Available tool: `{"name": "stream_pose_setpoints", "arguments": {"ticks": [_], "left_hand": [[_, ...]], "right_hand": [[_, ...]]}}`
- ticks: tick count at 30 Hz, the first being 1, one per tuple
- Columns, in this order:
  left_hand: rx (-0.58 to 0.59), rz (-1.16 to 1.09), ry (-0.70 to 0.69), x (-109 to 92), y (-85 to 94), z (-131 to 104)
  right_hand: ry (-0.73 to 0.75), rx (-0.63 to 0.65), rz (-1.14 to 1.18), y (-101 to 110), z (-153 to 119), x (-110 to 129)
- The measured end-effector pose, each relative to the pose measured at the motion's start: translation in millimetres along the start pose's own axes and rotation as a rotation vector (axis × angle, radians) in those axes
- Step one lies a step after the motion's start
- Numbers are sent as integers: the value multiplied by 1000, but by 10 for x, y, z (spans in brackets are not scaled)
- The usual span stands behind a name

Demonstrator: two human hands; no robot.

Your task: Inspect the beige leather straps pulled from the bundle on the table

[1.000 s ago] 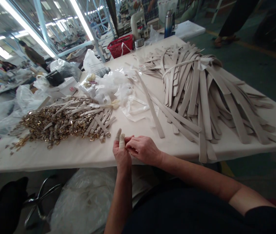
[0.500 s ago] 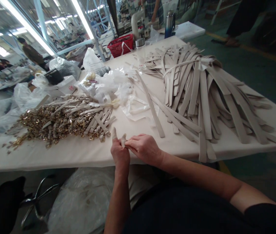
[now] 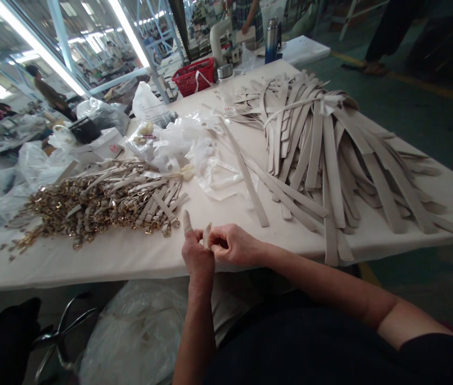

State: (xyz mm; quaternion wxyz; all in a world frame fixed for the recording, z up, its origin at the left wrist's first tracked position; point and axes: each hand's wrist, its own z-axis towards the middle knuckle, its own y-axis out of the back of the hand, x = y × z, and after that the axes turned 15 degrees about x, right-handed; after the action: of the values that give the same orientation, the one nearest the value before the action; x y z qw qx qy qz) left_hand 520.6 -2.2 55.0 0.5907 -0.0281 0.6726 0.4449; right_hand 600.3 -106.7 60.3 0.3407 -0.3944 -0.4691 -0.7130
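At the table's front edge my two hands meet. My left hand [image 3: 198, 255] has a finger raised straight, with a pale finger cot [image 3: 187, 220] over its tip. A second finger cot [image 3: 206, 234] sits upright on another digit of that hand. The thumb and fingertips of my right hand [image 3: 236, 245] are pinched at this second cot, pressing against my left hand. The left hand's other fingers look curled and are partly hidden. Left of my hands lies a heap of short beige straps with gold buckles [image 3: 102, 200]; to the right is a loose beige strap [image 3: 246, 176].
A large tied bundle of long beige straps [image 3: 314, 139] covers the table's right side. Clear plastic bags [image 3: 186, 136], a red basket [image 3: 193, 77] and a blue-silver flask [image 3: 272, 40] stand further back. A chair [image 3: 62, 326] is at lower left. Other people are in the background.
My right fingers have shifted their pinch at the second finger cot and curled more. That cot now looks narrower and more upright. My left hand stays nearly in place.
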Motion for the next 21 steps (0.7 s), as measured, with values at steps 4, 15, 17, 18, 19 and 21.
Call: {"name": "stream_pose_setpoints", "arguments": {"ticks": [4, 15, 17, 18, 19, 21], "left_hand": [[-35, -64, -13, 58, -5, 9], [221, -652, 132, 73, -51, -99], [290, -842, 151, -18, -68, -96], [331, -962, 171, -69, -79, -94], [376, -1085, 193, -117, -92, -95], [463, -1296, 236, -196, -117, -108]], "right_hand": [[14, 44, -35, -102, -118, 70], [68, -111, -178, -107, -144, 164], [55, -191, -53, -49, -120, 110], [53, -219, -17, -21, -103, 83], [54, -232, -8, 3, -83, 59], [58, -235, -48, 39, -41, 31]]}}
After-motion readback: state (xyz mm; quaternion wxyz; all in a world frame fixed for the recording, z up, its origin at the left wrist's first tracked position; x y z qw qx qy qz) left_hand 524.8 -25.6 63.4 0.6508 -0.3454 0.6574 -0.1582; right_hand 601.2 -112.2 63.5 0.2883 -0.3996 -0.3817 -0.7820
